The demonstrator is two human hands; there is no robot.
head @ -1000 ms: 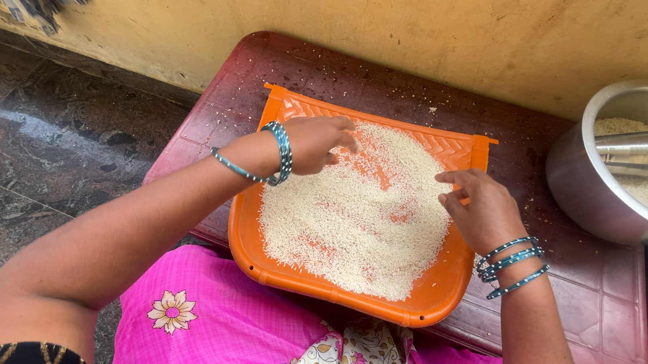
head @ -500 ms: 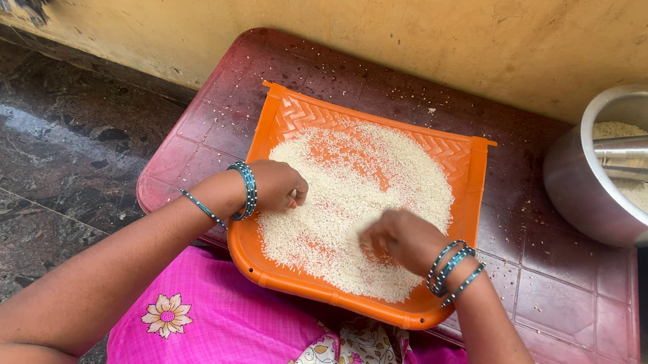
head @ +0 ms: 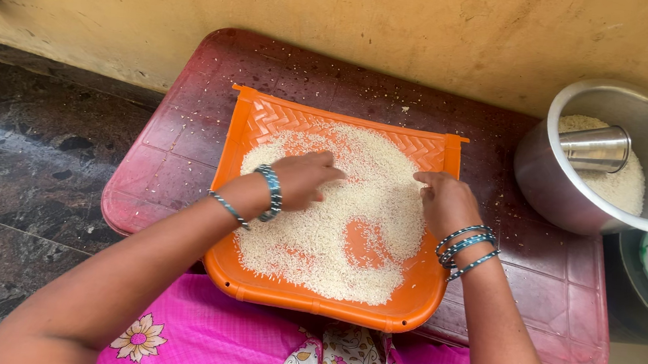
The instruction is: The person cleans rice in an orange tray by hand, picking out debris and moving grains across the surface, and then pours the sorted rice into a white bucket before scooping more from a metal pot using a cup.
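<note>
head view: left hand (head: 304,178) palm down on the rice (head: 336,215), fingers loosely curled and pointing right, grip half open, holding nothing i can make out. left forearm comes in from lower left, bangles at the wrist. right hand (head: 444,203) also palm down at the right edge of the rice, fingers bent toward the left, grip loose; cannot tell if any grains are pinched. right forearm comes up from the bottom, bangles at the wrist. rice lies spread in the orange tray (head: 266,120), with a bare orange patch low between the hands. tray sits on a dark red low bench (head: 183,143), near edge over a pink lap. steel pot (head: 549,174) at right holds rice and a steel cup (head: 596,146) lying on its side.
</note>
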